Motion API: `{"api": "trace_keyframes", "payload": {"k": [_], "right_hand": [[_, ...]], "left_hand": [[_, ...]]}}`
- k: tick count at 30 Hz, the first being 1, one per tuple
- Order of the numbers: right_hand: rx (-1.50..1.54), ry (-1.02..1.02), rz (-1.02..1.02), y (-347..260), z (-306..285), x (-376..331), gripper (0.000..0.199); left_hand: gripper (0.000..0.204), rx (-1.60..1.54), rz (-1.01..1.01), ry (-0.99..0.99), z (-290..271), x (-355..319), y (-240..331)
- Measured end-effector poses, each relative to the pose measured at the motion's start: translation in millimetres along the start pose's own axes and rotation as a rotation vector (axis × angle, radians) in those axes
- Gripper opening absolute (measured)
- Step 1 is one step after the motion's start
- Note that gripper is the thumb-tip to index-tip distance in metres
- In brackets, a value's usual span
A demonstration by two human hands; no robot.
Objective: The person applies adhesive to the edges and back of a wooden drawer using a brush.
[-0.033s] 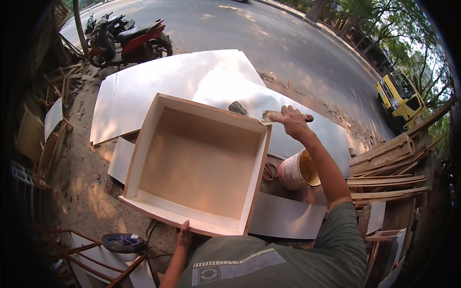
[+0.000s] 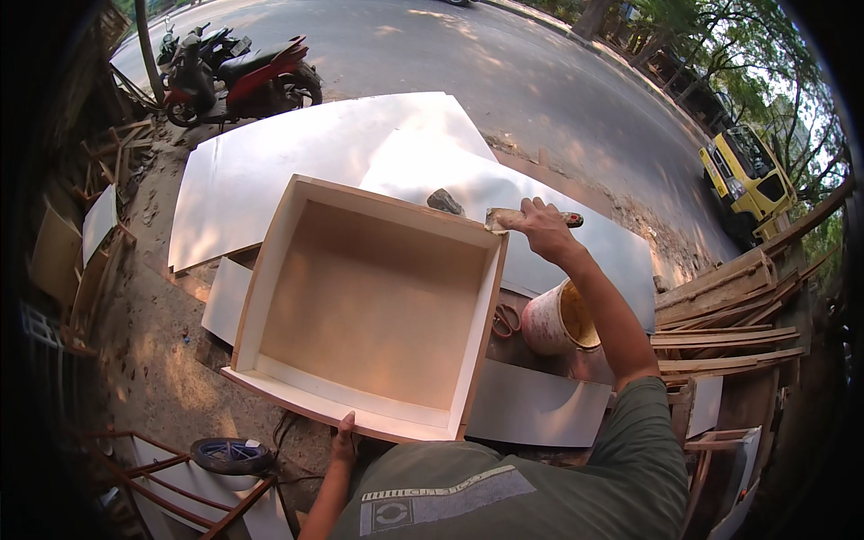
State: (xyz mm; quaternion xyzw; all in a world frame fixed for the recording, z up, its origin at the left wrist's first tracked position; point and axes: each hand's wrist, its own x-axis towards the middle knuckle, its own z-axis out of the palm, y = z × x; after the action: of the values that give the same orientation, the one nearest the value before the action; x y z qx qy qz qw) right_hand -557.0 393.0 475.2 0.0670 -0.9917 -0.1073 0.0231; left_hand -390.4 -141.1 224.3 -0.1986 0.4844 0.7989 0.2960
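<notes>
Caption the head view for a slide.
Roadside work: left hand gripping an open wooden box, right hand holding a flat tool at its far right corner.

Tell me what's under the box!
White boards show past the edges of the box. The box hides whatever is directly beneath it, so that can't be seen.

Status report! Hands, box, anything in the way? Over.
Left grip on wooden box, near edge. Right grip holds flat tool at far-right corner. Bucket, scissors beside box, not blocking.
</notes>
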Motion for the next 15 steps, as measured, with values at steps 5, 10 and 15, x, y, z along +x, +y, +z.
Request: {"api": "trace_keyframes", "payload": {"k": [5,10,15], "right_hand": [[-0.044,-0.104,-0.040,-18.8,13.4,3.3,0.057],[-0.005,-0.279,0.081,-9.7,7.5,-10.9,0.058],[-0.055,-0.318,0.125,8.2,9.8,-25.6,0.060]], "left_hand": [[0.080,0.032,0.000,0.024,15.4,-13.0,15.3],[0.078,0.009,-0.036,0.020,-7.7,-2.8,-5.6],[0.077,0.002,-0.012,-0.002,-23.4,16.7,-24.1]]}}
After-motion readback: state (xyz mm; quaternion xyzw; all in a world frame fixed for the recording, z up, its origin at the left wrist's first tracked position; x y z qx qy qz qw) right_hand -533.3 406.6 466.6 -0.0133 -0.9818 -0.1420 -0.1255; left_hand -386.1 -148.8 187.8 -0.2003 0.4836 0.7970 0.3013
